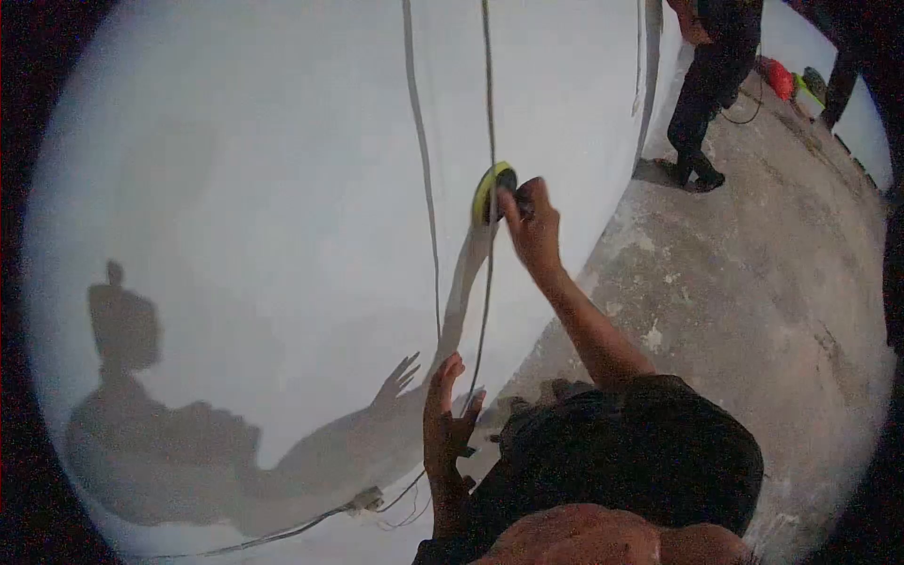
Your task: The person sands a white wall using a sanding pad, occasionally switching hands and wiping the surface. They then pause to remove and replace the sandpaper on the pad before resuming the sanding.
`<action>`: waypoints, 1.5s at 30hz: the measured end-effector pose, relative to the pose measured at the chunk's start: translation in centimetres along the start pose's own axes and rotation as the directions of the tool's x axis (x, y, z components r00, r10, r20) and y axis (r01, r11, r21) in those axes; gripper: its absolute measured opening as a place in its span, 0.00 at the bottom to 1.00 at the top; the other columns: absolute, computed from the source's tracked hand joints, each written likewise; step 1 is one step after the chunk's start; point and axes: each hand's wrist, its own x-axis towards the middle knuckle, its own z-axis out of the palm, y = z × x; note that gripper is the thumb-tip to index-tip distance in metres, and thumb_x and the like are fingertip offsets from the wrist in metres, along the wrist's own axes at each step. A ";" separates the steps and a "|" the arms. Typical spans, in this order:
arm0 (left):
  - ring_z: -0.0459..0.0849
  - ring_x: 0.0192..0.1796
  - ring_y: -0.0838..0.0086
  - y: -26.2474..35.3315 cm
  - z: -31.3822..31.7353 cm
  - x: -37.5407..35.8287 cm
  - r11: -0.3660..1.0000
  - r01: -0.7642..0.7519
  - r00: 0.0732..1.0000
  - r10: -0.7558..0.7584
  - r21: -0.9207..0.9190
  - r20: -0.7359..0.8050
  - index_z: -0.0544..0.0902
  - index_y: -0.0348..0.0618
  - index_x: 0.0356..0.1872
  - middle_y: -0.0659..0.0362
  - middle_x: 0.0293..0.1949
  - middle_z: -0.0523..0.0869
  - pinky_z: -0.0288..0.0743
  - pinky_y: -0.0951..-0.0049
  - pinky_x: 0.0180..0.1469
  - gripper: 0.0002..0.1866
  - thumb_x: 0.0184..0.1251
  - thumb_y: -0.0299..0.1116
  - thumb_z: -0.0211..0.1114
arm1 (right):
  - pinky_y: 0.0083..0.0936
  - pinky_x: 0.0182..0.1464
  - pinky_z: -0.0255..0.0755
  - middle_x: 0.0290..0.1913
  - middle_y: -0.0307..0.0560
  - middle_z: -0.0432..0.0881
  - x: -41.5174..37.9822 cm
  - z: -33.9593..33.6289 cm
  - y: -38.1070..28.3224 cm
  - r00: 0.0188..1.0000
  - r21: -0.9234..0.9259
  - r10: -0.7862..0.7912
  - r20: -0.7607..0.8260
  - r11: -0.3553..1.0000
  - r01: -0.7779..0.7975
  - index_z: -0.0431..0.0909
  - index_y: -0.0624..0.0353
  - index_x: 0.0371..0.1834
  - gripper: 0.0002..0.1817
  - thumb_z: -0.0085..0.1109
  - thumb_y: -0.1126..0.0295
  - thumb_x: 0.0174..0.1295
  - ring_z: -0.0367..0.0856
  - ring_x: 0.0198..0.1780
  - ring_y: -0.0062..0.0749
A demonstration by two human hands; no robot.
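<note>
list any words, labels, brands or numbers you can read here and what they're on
None can be read. The yellow-rimmed sanding disc under the right hand shows no legible marking, and the white wall, the hanging cords and the plug connector near the left hand carry no visible print.

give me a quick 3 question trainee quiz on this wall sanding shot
1. True or false: the right hand presses a yellow-edged sanding disc against the white wall.
2. Where is the left hand? A) flat toward the wall, fingers spread, near the hanging cables B) gripping the disc C) resting on the concrete floor
3. What stands in the background at the top right?

Key
1. True.
2. A.
3. Another person, standing on the floor near the end of the wall.
</note>
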 end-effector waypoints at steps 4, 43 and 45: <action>0.74 0.72 0.52 1.5 0.4 -0.2 1.000 0.006 1.000 -0.005 0.022 -0.020 0.74 0.40 0.68 0.47 0.71 0.74 0.68 0.55 0.72 0.31 0.65 0.35 0.73 | 0.25 0.31 0.74 0.26 0.51 0.81 3.5 -2.1 0.0 0.994 -0.014 0.092 -0.052 0.996 -0.093 0.70 0.64 0.39 0.18 0.68 0.62 0.70 0.76 0.27 0.24; 0.78 0.69 0.55 4.9 -2.0 2.3 1.000 -0.015 0.993 0.016 -0.006 0.118 0.76 0.42 0.67 0.49 0.68 0.78 0.70 0.54 0.71 0.30 0.65 0.39 0.74 | 0.19 0.24 0.62 0.23 0.38 0.75 9.3 -3.4 6.5 0.956 0.099 0.242 -0.166 0.969 -0.228 0.69 0.60 0.40 0.18 0.58 0.56 0.77 0.68 0.23 0.14; 0.76 0.70 0.54 3.8 -1.7 2.1 0.988 -0.056 0.993 0.070 -0.147 0.094 0.76 0.42 0.66 0.48 0.68 0.78 0.69 0.54 0.71 0.29 0.66 0.39 0.74 | 0.19 0.25 0.62 0.24 0.40 0.78 6.5 -3.1 5.9 0.976 0.233 0.216 -0.040 0.951 -0.201 0.68 0.59 0.41 0.16 0.57 0.59 0.77 0.69 0.25 0.14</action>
